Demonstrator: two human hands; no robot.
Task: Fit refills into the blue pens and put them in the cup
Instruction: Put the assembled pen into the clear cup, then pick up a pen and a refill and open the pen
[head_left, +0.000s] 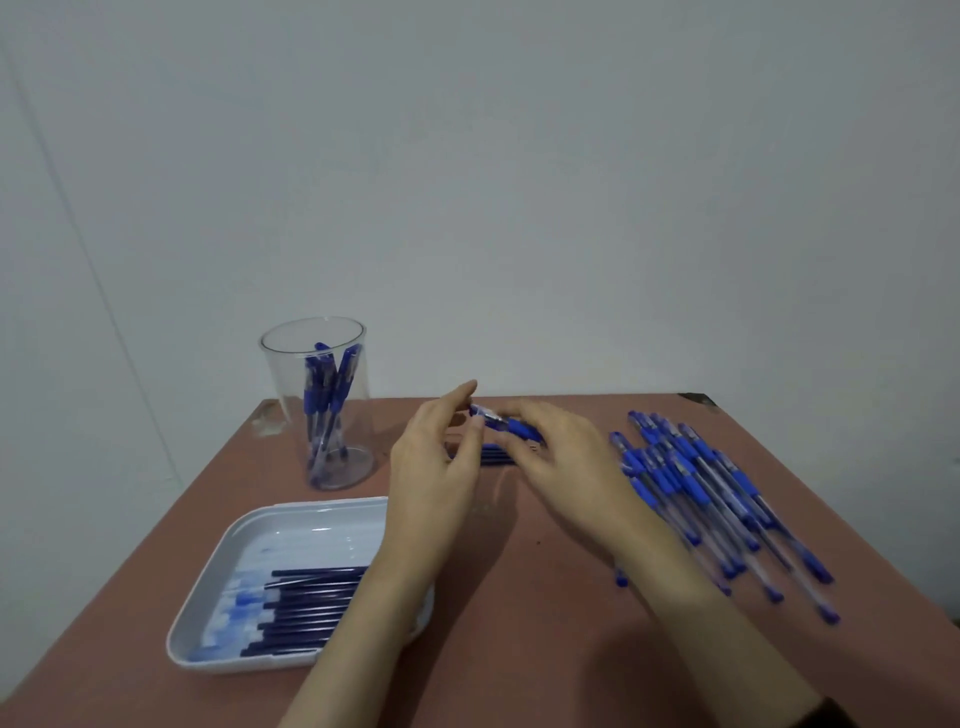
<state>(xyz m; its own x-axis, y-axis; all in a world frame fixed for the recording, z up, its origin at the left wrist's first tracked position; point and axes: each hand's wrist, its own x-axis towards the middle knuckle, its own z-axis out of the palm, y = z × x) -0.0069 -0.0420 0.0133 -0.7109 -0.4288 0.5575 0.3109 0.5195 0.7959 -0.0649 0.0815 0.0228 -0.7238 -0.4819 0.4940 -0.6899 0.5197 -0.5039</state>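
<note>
Presently, left hand and right hand are pinching a blue-gripped clear plastic pen, apparently closing it, the tall clear plastic cup awaiting it next.

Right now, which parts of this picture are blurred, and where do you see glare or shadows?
Head view: the pens on the right smear toward the near edge. Same view: the refills blur at their pale ends, glare streaks the tray floor and the cup rim, and the light is dim and even, with only soft shadows on the table.
</note>
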